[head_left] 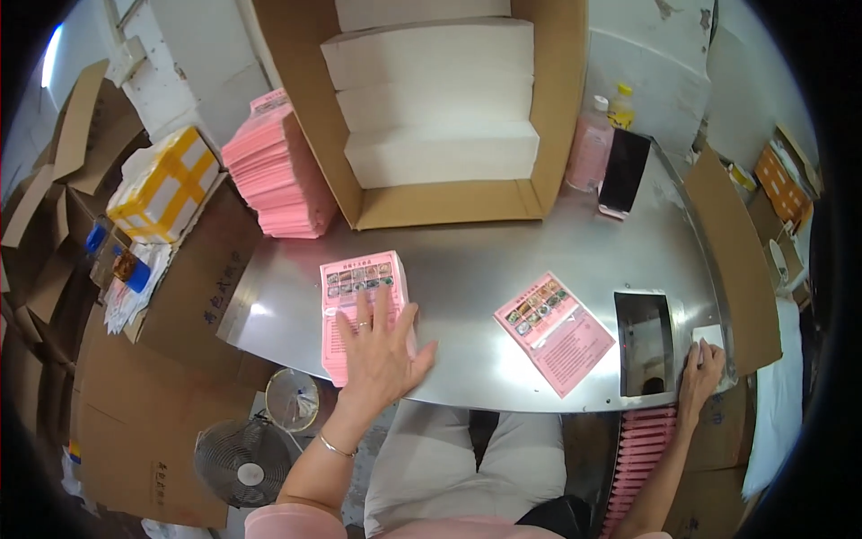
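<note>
My left hand (382, 355) lies with its fingers spread on top of a stack of pink printed packets (359, 265) near the front left of the metal table. My right hand (702, 370) is at the table's right end, beside a rectangular opening (645, 337). Its fingers are closed around a small white block-like thing (708, 335), whose kind I cannot make out. Between the hands, a pink packet (566, 346) with small food pictures lies flat and slanted on the metal table (467, 323).
An open carton (449, 202) with white paper stacks (440, 153) stands at the back. Left of it rises a tall pink packet stack (283, 175). A phone (624, 171) leans by a pink bottle (588, 148). A fan (242, 463) is below left; pink packets (639, 458) line up below right.
</note>
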The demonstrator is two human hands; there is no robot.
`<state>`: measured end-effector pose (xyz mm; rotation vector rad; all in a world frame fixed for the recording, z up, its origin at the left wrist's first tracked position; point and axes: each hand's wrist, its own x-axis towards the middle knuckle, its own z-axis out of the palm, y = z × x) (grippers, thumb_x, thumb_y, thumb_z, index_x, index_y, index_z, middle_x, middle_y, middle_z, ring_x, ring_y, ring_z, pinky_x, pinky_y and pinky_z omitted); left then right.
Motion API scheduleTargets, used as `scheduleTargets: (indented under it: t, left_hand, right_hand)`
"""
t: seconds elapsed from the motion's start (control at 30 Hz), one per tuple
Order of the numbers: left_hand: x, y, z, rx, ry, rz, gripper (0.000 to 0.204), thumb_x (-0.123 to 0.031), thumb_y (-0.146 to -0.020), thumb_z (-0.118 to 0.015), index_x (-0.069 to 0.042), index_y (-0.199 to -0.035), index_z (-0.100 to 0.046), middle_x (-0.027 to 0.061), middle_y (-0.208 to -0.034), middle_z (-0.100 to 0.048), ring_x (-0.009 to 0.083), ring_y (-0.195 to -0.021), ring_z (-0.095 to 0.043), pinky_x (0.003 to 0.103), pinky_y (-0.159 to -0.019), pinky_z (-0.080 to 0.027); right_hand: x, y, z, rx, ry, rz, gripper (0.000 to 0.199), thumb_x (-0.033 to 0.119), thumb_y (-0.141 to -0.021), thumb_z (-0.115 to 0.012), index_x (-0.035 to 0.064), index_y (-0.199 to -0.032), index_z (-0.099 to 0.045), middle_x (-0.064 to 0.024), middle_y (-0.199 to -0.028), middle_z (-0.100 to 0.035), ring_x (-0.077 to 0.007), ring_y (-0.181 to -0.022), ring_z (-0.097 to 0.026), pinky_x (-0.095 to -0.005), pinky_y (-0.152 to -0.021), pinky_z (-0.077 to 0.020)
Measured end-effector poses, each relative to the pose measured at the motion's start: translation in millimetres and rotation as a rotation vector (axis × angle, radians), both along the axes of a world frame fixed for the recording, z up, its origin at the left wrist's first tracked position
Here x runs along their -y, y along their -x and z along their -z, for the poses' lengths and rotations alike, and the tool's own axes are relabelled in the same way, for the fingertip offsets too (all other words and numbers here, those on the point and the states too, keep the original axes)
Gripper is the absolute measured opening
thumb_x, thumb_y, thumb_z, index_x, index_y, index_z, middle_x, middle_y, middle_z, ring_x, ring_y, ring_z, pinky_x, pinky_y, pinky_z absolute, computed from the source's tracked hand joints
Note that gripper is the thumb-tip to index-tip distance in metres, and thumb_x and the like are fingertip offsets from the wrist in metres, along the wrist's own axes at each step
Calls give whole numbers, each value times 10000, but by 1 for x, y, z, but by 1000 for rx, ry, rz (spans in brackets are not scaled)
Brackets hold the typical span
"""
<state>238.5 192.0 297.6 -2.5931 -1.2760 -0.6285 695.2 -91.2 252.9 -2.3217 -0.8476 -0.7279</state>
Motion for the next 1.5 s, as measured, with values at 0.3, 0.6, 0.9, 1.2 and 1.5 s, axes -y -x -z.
scheduleTargets:
  t: [0.3, 0.6, 0.9, 1.2, 1.5]
  left_hand:
    - [11, 17, 0, -36, 71, -53, 695, -606, -805, -663, -176, -1346, -583, 249, -1504, -384, 505, -1391, -322, 748, -1031, -251]
    - [-26, 52, -48, 319, 371, 160, 769, -272, -843, -788, 51, -1433, -414, 249, -1427, -502, 395, -1318, -502, 419, -1092, -423]
    - [-172, -43, -99, 463, 198, 151, 981, -264, -842, -763, 119, -1513, -159, 349, -1462, -362, 463, -1370, -369, 470, -1135, -341]
    - [-325, -101, -182, 1009, 197, 226, 1009, -169, -720, -729, 113, -1497, -150, 352, -1465, -322, 492, -1372, -319, 493, -1166, -261]
    - [-359, -132, -200, 745, -104, -363, 1038, -269, -671, -764, 97, -1462, -199, 293, -1337, -375, 484, -1291, -341, 575, -1080, -314]
  right_hand:
    - [11, 0, 15, -33, -73, -19, 224, 77, -903, -640, -86, -1054, -668, -221, -1101, -591, -376, -1037, -558, -427, -907, -441]
    - [-22, 33, -26, 156, -138, -116, 274, 0, -890, -620, -76, -1152, -641, -241, -1226, -588, -408, -1156, -545, -463, -1020, -415]
    - [-310, 139, -159, -351, -250, -946, 668, 90, -902, -671, -62, -1478, -369, -249, -1403, -551, -312, -1290, -564, -371, -1041, -452]
    - [-514, 87, -222, -428, -499, -657, 825, 197, -791, -764, -118, -1421, -334, -382, -1347, -466, -471, -1292, -459, -453, -1126, -355]
    - [-541, 110, -237, -233, -235, -359, 896, 323, -732, -838, -82, -1376, -366, -300, -1285, -433, -492, -1167, -474, -491, -1014, -439]
